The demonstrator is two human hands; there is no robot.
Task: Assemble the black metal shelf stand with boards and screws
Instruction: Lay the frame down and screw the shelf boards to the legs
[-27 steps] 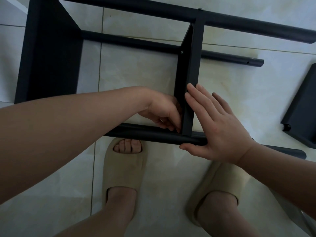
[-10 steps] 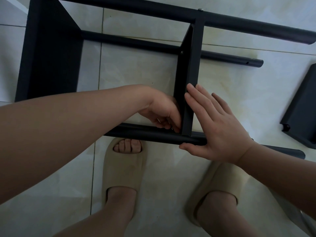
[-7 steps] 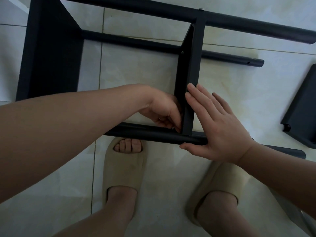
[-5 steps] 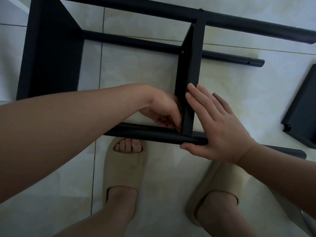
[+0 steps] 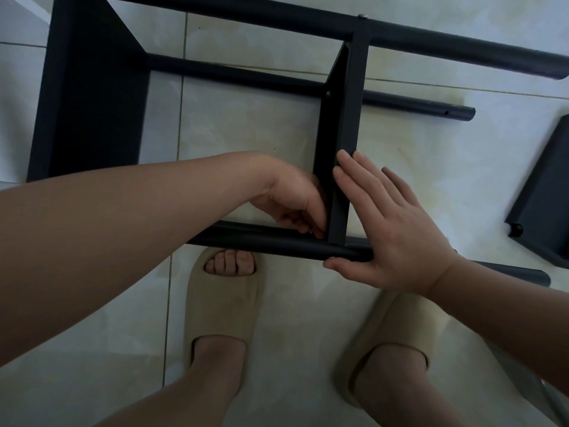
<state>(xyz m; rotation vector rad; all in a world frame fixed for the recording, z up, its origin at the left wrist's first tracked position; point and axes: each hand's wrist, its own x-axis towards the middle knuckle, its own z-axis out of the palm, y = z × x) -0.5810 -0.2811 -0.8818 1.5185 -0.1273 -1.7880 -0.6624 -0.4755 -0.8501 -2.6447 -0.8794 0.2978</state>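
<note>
Screw (image 5: 311, 232) seemingly between left fingers (image 5: 315, 221), against board (image 5: 346, 127)

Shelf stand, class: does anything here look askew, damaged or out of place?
Nothing stands out. The middle board sits square between the tubes; the right hand presses flat against it while the left hand works at its lower corner. A spare board lies apart.

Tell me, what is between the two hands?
A black shelf board stands between the left hand and the right hand, seen in the head view.
</note>
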